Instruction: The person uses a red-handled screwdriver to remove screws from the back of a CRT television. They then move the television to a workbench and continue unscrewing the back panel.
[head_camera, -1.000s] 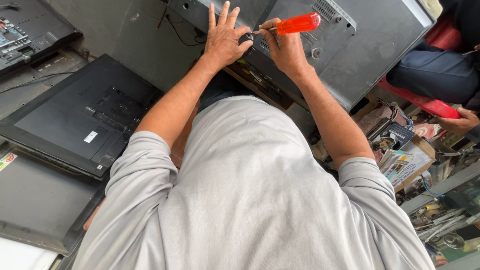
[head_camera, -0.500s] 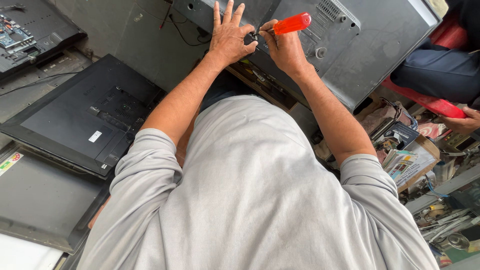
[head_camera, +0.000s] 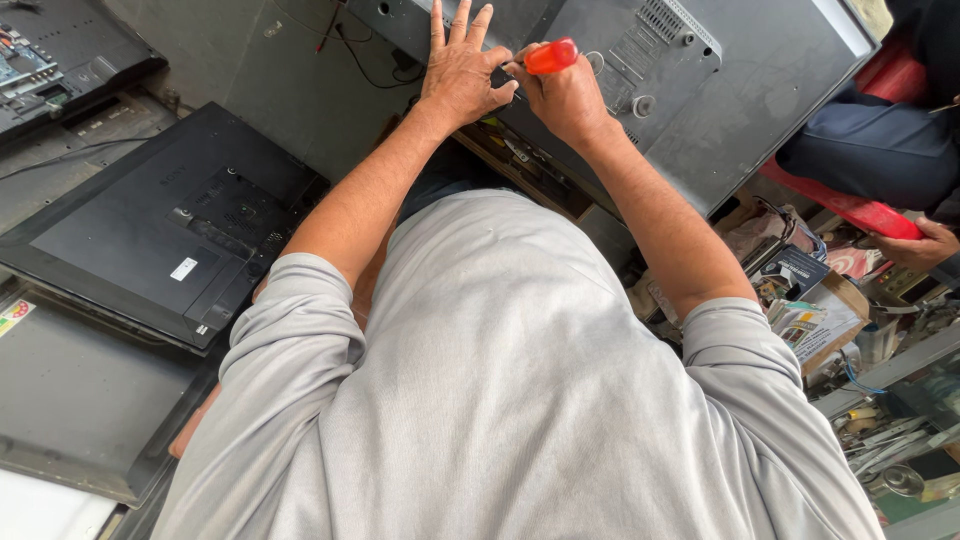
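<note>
My right hand (head_camera: 568, 98) grips a screwdriver with a red-orange handle (head_camera: 551, 56), its tip against the grey back panel of a flat television (head_camera: 740, 90) lying face down ahead of me. My left hand (head_camera: 462, 72) rests flat on that same back panel, fingers spread, right beside the screwdriver tip. My grey long-sleeved shirt fills the lower middle of the view and hides what lies under my arms.
A black television back (head_camera: 160, 225) lies at the left, with another dark panel (head_camera: 70, 400) below it and an open circuit board (head_camera: 30, 60) at top left. Another person's leg (head_camera: 880, 150) and hand (head_camera: 920, 245) are at the right, above boxes and clutter (head_camera: 810, 300).
The screwdriver handle has swung from pointing right to more end-on toward me and sits closer to my left hand. Both hands stay at the same spot on the panel.
</note>
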